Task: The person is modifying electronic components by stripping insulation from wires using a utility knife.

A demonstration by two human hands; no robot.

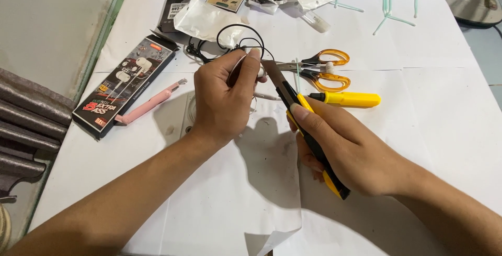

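The picture is bright and easy to see. Light falls from above onto the white paper [408, 99], which looks very pale at the far side. The left hand [222, 101] and right hand [348, 149] throw soft dark shadows on the paper just near them. Things in the middle look sharp. Far things look a bit soft. The left edge is darker and grey.

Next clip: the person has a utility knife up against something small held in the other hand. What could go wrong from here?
The extended blade of the yellow-and-black utility knife in the right hand points at the left hand; a slip might cut its fingertips. It might also nick the thin black cable looping from that grip.
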